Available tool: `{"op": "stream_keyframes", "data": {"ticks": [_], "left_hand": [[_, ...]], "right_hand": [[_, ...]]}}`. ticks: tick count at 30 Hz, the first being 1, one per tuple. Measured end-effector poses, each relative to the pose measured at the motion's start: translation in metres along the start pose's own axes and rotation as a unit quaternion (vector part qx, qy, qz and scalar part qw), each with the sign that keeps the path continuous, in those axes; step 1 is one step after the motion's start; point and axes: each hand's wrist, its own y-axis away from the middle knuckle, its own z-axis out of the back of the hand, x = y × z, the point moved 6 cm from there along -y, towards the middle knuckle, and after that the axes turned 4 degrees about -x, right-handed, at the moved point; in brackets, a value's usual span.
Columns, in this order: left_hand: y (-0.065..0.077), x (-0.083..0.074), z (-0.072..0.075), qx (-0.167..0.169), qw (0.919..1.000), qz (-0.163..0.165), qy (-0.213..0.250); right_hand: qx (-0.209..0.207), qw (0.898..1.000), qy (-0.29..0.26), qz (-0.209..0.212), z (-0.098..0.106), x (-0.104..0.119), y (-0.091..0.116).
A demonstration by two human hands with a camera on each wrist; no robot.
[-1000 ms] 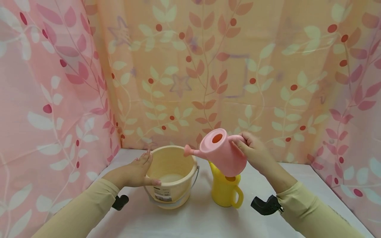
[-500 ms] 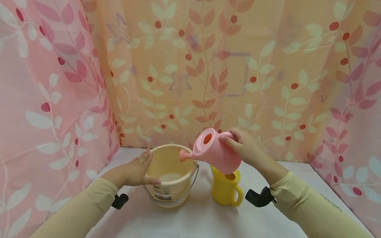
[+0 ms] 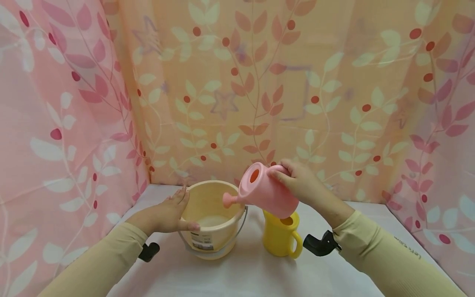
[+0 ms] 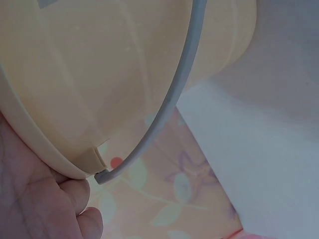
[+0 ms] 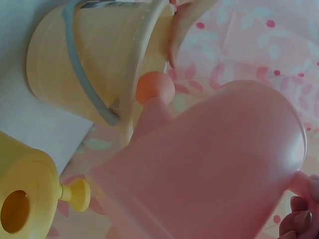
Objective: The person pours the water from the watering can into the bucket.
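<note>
My right hand [image 3: 297, 177] grips the handle of a pink watering can [image 3: 272, 194], tilted to the left with its spout rose over the right rim of a cream bucket [image 3: 208, 241]. In the right wrist view, the can's orange rose [image 5: 155, 87] overlaps the bucket's mouth. My left hand [image 3: 165, 214] rests against the bucket's left rim, fingers stretched along it and thumb at the near side. Its fingertips show by the rim and the grey bail handle [image 4: 172, 97] in the left wrist view. Under the pink can, a yellow watering can [image 3: 278, 237] stands upright on the table.
The white tabletop [image 3: 259, 276] carries the bucket and the yellow can. Floral curtains [image 3: 237, 82] hang at the back and on both sides. A black wrist camera [image 3: 320, 244] sits on the right wrist, another on the left.
My right hand has moved the pink watering can left and tipped it further, bringing its rose over the bucket's rim. The left hand stays on the bucket.
</note>
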Motion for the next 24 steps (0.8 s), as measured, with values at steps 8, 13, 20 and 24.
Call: {"op": "stream_keyframes", "data": {"ticks": [8,13,20,24], "left_hand": [[-0.0003,-0.0012,0.0001,-0.008,0.9999,-0.009,-0.006],[0.0002,-0.0019,0.0005,-0.009,0.9999,-0.01,-0.007],[0.0007,-0.0029,0.0016,-0.008,0.9999,-0.008,-0.009],[0.0001,-0.0024,0.0011,-0.008,0.9999,-0.007,-0.013]], "right_hand": [[-0.002,1.0,-0.001,0.001,0.0007,0.0029,0.0011],[-0.001,1.0,-0.004,0.004,0.0012,0.0045,0.0012],[0.001,1.0,-0.012,0.01,0.0012,0.0048,0.002],[-0.003,1.0,-0.011,0.011,0.0013,0.0058,0.0024]]}}
